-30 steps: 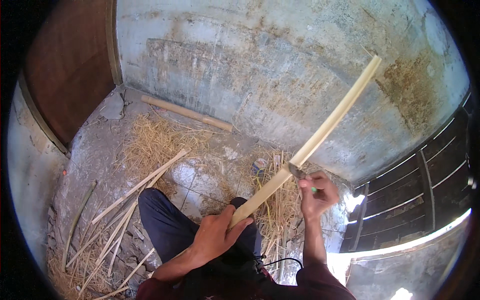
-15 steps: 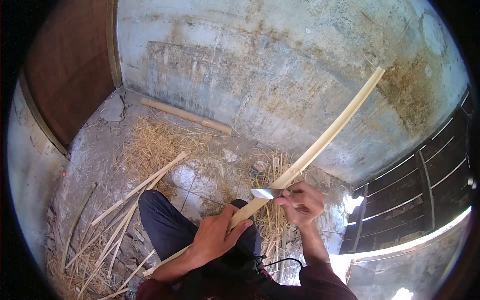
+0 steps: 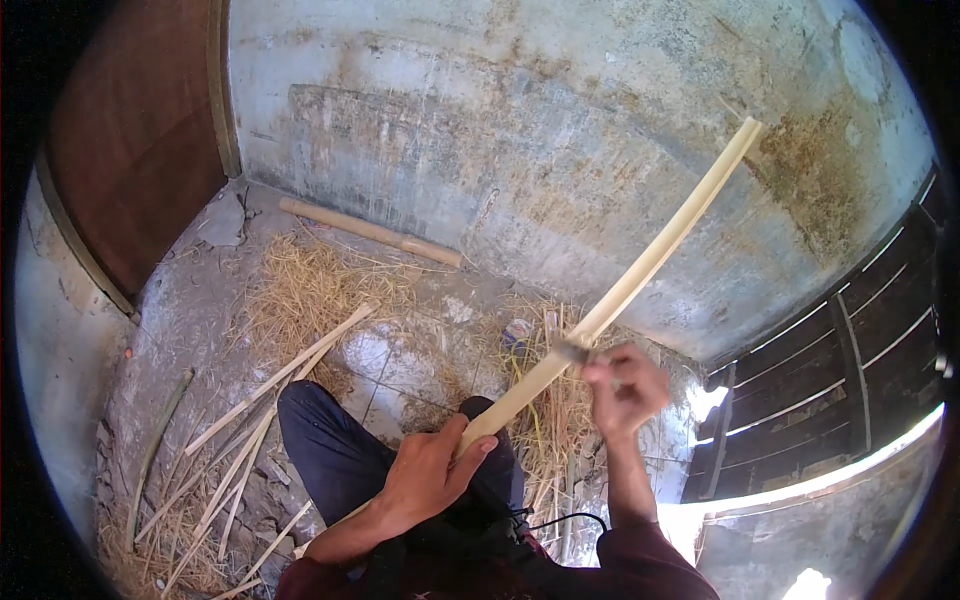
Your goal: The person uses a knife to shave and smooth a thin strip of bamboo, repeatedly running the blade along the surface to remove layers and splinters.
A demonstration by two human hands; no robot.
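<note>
A long pale bamboo strip (image 3: 655,255) slants from my lap up and away to the right, its far end raised in front of the wall. My left hand (image 3: 432,470) is wrapped round its near part, thumb along the top, above my crossed legs. In my right hand (image 3: 625,388) is a knife (image 3: 572,351), its blade blurred by motion and lying across the strip about midway. The right fingers are closed round the handle, which they mostly hide.
Split bamboo strips (image 3: 262,425) lie on the floor at my left, beside a greenish stick (image 3: 160,450). Straw-like shavings (image 3: 310,285) are heaped beyond my knee. A bamboo pole (image 3: 370,232) rests along the wall (image 3: 400,130). Slatted dark boards (image 3: 800,400) stand at the right.
My right hand has pushed the knife up and away along the bamboo strip. The strip's far end has shifted slightly left and up. My left hand keeps its grip.
</note>
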